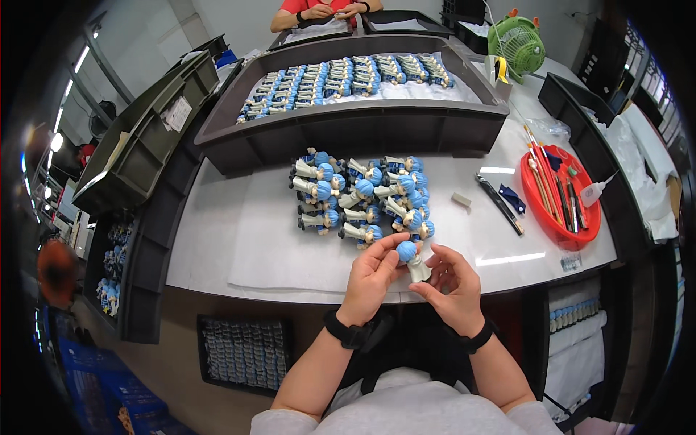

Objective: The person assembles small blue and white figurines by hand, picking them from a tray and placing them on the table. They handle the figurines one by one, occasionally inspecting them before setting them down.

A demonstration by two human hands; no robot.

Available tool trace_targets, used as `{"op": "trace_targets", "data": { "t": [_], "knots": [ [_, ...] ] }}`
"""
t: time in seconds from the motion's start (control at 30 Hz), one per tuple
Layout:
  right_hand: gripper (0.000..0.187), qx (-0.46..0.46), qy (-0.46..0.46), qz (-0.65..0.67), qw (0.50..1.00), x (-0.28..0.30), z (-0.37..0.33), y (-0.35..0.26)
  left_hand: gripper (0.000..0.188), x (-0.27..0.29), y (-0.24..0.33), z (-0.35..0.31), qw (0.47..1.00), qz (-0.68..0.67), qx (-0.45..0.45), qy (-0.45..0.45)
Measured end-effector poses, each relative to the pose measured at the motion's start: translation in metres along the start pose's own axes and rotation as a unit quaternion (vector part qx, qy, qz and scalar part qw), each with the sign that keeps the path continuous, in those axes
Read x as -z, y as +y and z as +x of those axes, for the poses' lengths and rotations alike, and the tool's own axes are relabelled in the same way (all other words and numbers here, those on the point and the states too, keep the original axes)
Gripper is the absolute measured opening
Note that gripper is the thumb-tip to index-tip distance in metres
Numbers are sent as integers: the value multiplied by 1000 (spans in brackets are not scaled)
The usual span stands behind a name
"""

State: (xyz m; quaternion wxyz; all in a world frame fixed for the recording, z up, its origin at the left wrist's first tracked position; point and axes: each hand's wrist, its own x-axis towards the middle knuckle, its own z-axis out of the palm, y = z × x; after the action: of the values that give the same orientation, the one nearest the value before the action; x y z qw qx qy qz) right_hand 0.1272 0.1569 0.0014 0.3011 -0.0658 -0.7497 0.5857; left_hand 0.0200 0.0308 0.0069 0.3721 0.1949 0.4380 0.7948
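Over the table's front edge I hold a small figurine [417,270] with round blue hair and a long cream-white garment. My left hand [371,279] pinches it by the head between thumb and fingers. Curled round its lower end is my right hand [455,283], with thumb and fingertips at the garment's hem. Just beyond my hands, several similar figurines [355,193] lie on their sides in a stacked group on the white tabletop [239,239].
A large dark tray [348,123] behind holds rows of figurines. At right are a red basket [596,217] of brushes, a black pen-like tool [500,204], a grey block [461,199] and a green fan [518,43]. Dark crates [145,290] flank the table; another person's hands [335,10] work opposite.
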Motion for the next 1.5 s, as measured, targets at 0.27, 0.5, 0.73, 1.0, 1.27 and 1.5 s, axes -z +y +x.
{"op": "trace_targets", "data": {
  "t": [0.27,0.5,0.73,1.0,1.27,1.5],
  "knots": [
    [61,-2,2,19,1000,0,-4,2,34,-4,0,-1,995,89,-37,-3],
    [65,-14,-26,18,999,4,-2,-2,34,0,-4,-1,996,67,-55,-18],
    [62,-5,-6,27,1000,2,-3,0,34,1,-3,-1,998,53,-35,-15],
    [58,-2,2,38,999,1,-4,4,36,-2,-2,-1,996,71,-45,-9],
    [51,2,-41,6,999,8,3,-10,37,-6,2,-4,997,66,-38,-10],
    [41,1,-205,-225,953,62,39,-63,34,-8,-4,-2,997,73,-26,-14]
  ]
}}
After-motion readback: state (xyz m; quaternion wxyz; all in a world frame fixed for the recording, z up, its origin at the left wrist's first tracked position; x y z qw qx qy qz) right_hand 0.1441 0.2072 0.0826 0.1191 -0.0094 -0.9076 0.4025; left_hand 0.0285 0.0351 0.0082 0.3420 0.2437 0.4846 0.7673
